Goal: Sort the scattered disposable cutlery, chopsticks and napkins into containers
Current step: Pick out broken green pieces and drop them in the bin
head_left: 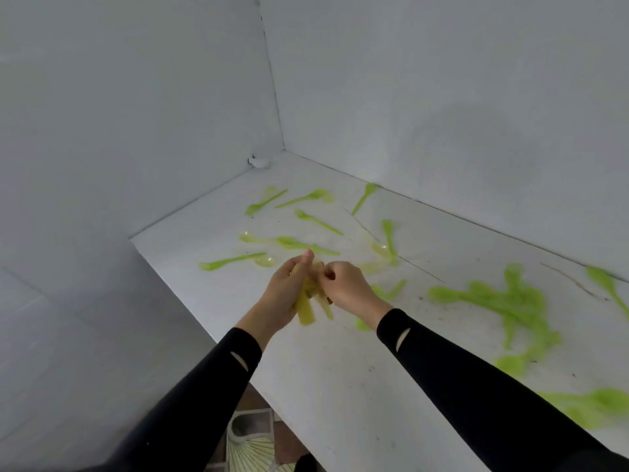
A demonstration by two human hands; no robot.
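Over the bench [340,386], my left hand [284,296] grips yellow cutlery [305,313] to keep it together. My right hand [343,287] pinches its top, maybe to tidy it. Green spoons [308,199] lie near.

Both arms reach forward from the near edge and converge, so the hands meet close together. The left hand [284,294] is turned with its thumb on top, pointing to the far side, and its fingers are curled round a bundle of pale cutlery [306,310]. The right hand [343,287] comes in from the right, back upward, its fingers curled and pinching at the top of the same bundle. Both wrists are bare. Black sleeves [476,379] cover the forearms, each with a small slit near the cuff.
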